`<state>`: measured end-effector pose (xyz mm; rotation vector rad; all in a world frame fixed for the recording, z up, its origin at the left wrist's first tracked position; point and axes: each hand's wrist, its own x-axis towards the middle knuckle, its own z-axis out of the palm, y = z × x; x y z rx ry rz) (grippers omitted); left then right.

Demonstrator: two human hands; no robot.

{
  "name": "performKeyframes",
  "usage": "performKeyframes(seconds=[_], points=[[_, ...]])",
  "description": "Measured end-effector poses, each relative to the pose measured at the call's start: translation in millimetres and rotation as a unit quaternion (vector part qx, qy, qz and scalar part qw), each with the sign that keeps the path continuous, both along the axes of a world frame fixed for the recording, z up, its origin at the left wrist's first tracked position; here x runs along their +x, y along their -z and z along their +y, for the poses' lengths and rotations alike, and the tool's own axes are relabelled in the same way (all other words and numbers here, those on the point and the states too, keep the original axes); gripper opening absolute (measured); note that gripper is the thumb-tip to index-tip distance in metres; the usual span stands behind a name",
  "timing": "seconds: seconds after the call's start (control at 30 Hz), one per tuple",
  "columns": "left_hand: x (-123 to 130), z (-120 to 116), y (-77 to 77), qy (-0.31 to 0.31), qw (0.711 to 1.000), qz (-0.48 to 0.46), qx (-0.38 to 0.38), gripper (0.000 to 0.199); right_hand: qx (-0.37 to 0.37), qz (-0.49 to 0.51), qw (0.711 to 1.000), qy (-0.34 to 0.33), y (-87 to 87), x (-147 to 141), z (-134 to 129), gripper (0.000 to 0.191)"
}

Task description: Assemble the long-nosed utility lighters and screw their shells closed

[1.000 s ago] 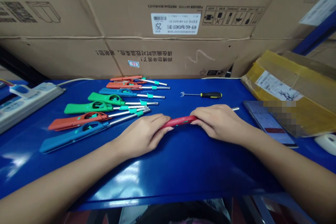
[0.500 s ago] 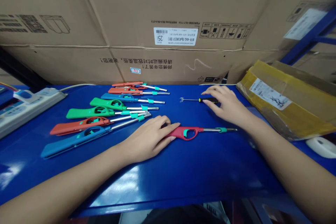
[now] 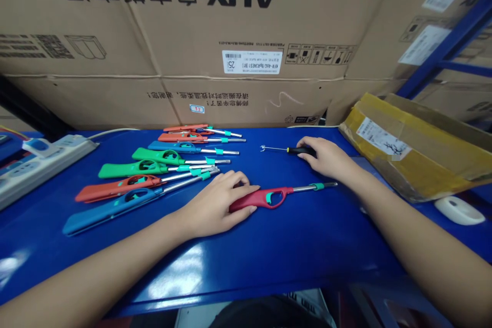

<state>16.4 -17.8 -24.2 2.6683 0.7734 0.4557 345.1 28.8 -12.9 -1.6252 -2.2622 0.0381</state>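
My left hand holds a red long-nosed gas lighter by its handle, thumb on the near side and fingers over the far side. The lighter lies flat on the blue table, its metal tube pointing right. Beyond that tube, my right hand has its thumb and fingers closed around the black handle of a screwdriver. Its thin shaft points left, with several tiny silvery pieces, perhaps screws, at the tip. Left of my left hand lie several more lighters, among them a blue one and a green one.
A large cardboard box stands along the table's back. To the right are an opened carton with yellow tape and a white computer mouse. On the left, a white power strip has a plug in it.
More of the red lighter's handle shows between my left thumb and fingers, and its tube end tilts slightly farther away. My right fingers have drawn in around the screwdriver handle. The view has shifted slightly.
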Motion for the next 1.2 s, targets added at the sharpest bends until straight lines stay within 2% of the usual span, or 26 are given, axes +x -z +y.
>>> performKeyframes(seconds=[0.23,0.33,0.5,0.6,0.73,0.83,0.9,1.07,1.2], points=[[1,2,1.1,-0.045,0.996,-0.067,-0.029,0.039,0.024,0.091,0.995,0.018,-24.1,-18,-18,0.022],[2,3,-0.5,-0.081,0.991,-0.097,-0.045,0.035,-0.004,0.143,0.989,0.044,-30.8,-28,-31,0.023],[1,5,-3.6,-0.162,0.968,-0.171,-0.089,0.028,-0.056,0.229,0.972,0.012,-42.3,-47,-53,0.025],[2,8,-3.3,-0.203,0.937,-0.234,-0.160,0.037,-0.054,0.267,0.962,-0.017,-47.4,-58,-62,0.025],[4,9,-3.4,-0.223,0.873,-0.355,-0.251,0.046,-0.112,0.340,0.934,-0.014,-43.0,-65,-65,0.030],[4,7,-7.1,-0.229,0.844,-0.375,-0.306,0.040,-0.180,0.399,0.899,0.009,-35.3,-64,-63,0.037],[4,5,-10.7,-0.223,0.838,-0.374,-0.329,0.034,-0.203,0.410,0.889,0.019,-31.4,-63,-62,0.038],[2,2,-15.6,-0.223,0.842,-0.357,-0.338,0.016,-0.216,0.405,0.889,0.017,-26.0,-62,-58,0.031],[2,4,-11.4,-0.237,0.831,-0.350,-0.361,0.012,-0.196,0.484,0.853,0.027,-22.4,-59,-57,0.024]])
